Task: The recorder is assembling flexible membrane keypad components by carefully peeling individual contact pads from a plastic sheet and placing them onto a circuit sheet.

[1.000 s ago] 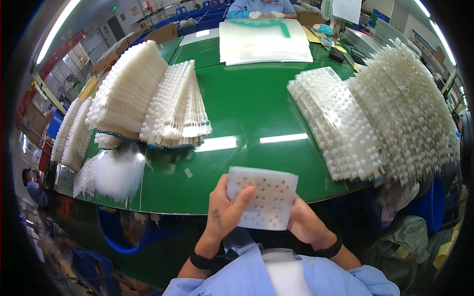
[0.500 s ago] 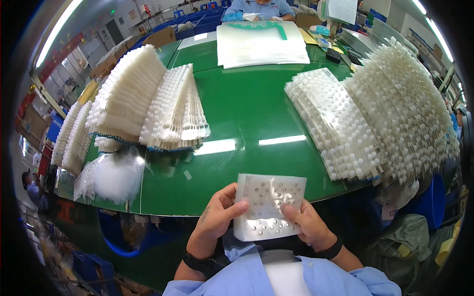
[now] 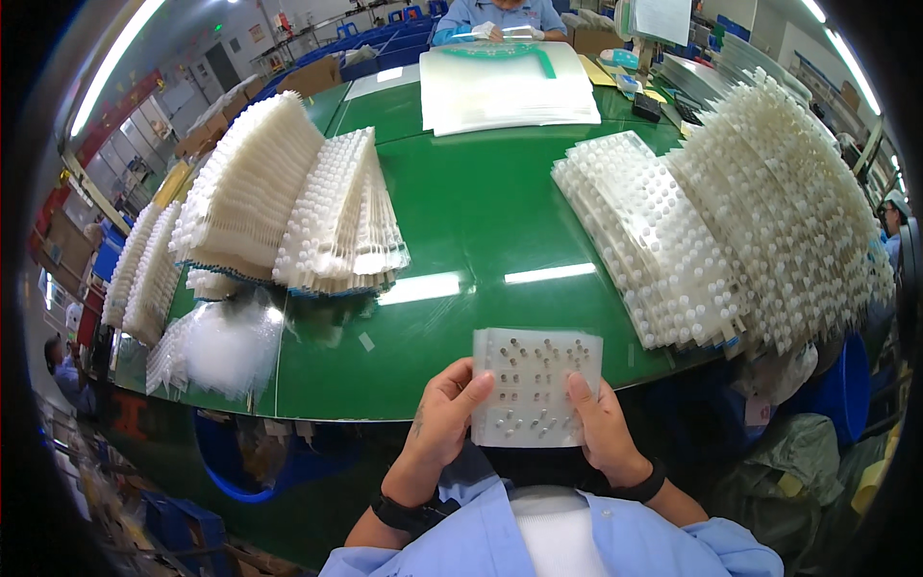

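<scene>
A wide green counter (image 3: 481,221) with a glossy top fills the view, ceiling lights reflected on it as pale bars. At the far left edge, rows of white studded plastic sheets (image 3: 144,279) lie fanned on their sides, and in front of them a crumpled clear plastic bag (image 3: 231,341) rests near the counter's front rim. Just right of these, two taller fanned stacks of the same white sheets (image 3: 288,212) lean against each other. Below the counter's front edge a blue bin (image 3: 260,462) shows in shadow. At the far side, a flat pile of translucent sheets (image 3: 505,87) lies on the counter, and behind it another person in a blue top (image 3: 500,14) works with both hands. The room beyond holds blue crates, cardboard boxes and strip lights.

Near the lower middle, the left hand (image 3: 442,423) grips the left edge of a small translucent sheet with rows of little studs (image 3: 534,385), thumb on its face, fingers curled narrowly behind. The sheet is held in the air just in front of the counter's near edge, above the person's chest. The right hand (image 3: 601,428) clamps its right edge in the same way, thumb on top. Both wrists wear dark bands. To the right, large overlapping stacks of white studded sheets (image 3: 731,221) cover the counter.
</scene>
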{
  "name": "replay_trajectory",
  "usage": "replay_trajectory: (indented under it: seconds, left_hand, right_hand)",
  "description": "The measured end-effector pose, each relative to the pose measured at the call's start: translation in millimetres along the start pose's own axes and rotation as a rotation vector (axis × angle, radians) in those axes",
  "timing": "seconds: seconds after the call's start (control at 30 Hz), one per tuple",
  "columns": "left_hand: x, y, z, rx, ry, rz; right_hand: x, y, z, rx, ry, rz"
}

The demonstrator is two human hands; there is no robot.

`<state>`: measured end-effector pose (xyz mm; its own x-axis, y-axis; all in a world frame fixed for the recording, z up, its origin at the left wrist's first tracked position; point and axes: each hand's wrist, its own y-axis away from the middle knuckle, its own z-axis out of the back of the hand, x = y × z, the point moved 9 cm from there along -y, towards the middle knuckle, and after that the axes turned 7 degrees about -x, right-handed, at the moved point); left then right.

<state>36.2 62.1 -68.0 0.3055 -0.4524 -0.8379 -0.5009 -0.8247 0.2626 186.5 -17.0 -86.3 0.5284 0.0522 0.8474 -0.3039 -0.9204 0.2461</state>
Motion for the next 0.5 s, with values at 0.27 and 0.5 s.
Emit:
replay_trajectory:
  seconds: [0.27, 0.5]
  left_hand:
    - [27, 2, -5, 0.087, 0.160, 0.154]
    - [36, -5, -7, 0.196, 0.390, 0.135]
  right_hand:
    - [-3, 4, -10, 0.119, -0.207, -0.069]
    - [-11, -1, -22, 0.184, -0.348, -0.183]
